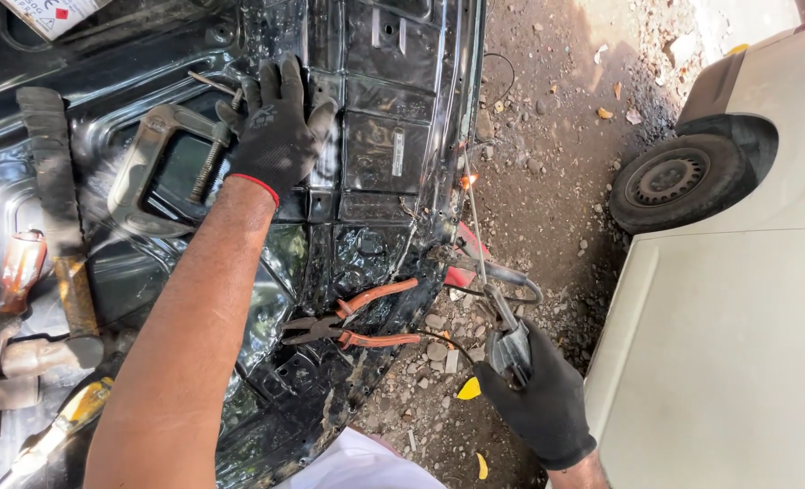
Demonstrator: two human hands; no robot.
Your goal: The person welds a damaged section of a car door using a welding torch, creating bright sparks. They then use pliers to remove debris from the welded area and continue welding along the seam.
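At far left, a hammer [58, 217] is lying on the black metal panel [375, 136]. Beside it, the gloved left hand [275, 131] is pressing down with fingers spread, touching a clamp [162, 163]. Nearer, orange-handled pliers [348, 326] are resting. At near right, the gloved right hand [543, 403] is gripping a welding holder [509, 344], its rod [475, 226] glowing at the panel's edge.

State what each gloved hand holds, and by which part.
Right hand grips a welding electrode holder by its handle. Left hand holds nothing; it presses flat on the black metal panel beside a C-clamp.
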